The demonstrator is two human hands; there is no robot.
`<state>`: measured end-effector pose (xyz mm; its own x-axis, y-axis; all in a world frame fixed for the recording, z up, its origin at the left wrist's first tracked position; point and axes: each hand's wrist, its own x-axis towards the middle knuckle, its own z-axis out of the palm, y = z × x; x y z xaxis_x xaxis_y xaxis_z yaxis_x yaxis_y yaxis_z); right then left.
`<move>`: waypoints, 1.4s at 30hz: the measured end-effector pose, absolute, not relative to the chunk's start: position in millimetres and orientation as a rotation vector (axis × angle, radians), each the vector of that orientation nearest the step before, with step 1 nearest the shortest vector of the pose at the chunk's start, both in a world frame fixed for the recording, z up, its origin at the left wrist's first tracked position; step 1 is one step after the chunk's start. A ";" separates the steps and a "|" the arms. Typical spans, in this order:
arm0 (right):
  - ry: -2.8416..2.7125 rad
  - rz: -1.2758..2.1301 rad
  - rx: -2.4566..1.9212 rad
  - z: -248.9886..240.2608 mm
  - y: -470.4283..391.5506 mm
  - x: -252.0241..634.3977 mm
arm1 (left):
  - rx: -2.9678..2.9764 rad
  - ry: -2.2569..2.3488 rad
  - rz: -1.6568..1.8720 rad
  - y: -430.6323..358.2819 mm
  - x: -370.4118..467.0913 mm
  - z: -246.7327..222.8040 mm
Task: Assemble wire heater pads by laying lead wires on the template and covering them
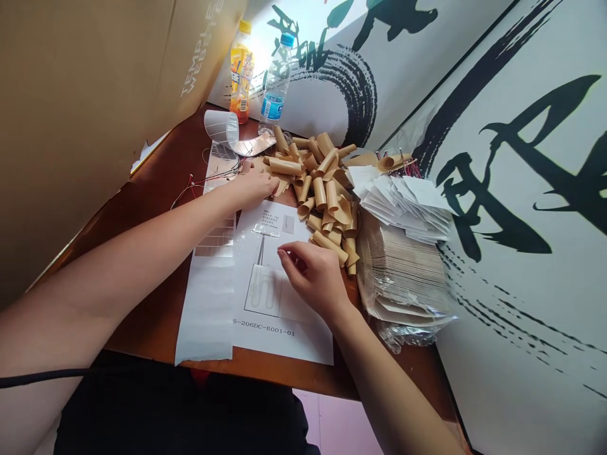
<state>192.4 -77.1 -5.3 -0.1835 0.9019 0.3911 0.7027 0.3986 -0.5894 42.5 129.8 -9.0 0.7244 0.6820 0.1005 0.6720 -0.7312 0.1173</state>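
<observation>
My left hand (256,184) reaches to the far side of the table, beside thin wires (222,172) and the edge of a heap of curled brown paper pieces (327,189). Its fingers are bent downward, and anything they hold is hidden. My right hand (315,275) is closed in a pinch over a printed sheet (284,344); I cannot make out anything between thumb and forefinger. On that sheet lies a small clear strip (266,231), above a line drawing of a looped element. A long strip of backing paper with silvery rectangles (215,243) runs along the sheet's left side.
A loose roll of label strip (222,126) curls at the back left. Behind it stand an orange drink bottle (241,76) and a water bottle (277,88). White slips (403,202) lie on a plastic-wrapped stack (403,265) at right. Wall panels close the back and right.
</observation>
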 end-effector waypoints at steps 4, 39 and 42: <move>-1.871 0.301 -1.407 -4.2 -77.6 192.2 | 2.803 1.176 0.642 116.5 46.0 8.0; -1.357 1.273 -1.289 -2.5 -76.1 189.6 | 1.086 0.562 0.612 12.8 1.2 3.8; -1.295 1.332 -1.328 -2.1 -76.6 190.7 | 1.088 0.574 0.666 12.9 3.1 3.2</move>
